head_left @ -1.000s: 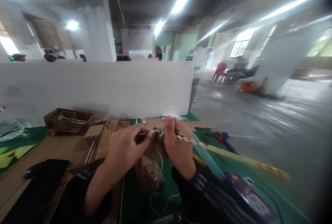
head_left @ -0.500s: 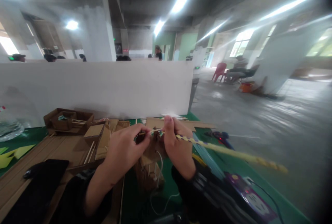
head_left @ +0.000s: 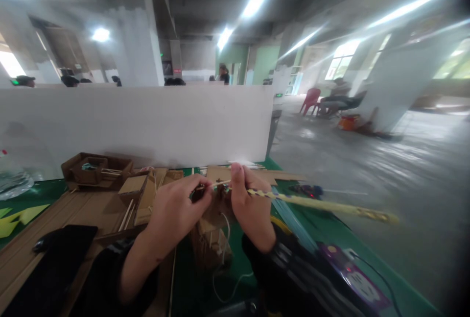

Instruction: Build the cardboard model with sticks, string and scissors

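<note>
The desk (head_left: pixel 323 238), green-topped and strewn with cardboard pieces (head_left: pixel 110 204), looks the same as a second ago. The long yellow patterned stick (head_left: pixel 323 205) has changed: its far end has swung upward and now lies flatter, reaching right past the desk edge. The right hand (head_left: pixel 249 209) pinches its near end, while the left hand (head_left: pixel 176 211) is closed on a thin skewer (head_left: pixel 216 185) that meets it. Both hands sit close together above a small cardboard model (head_left: pixel 211 238), so the work looks like aligning the joint.
</note>
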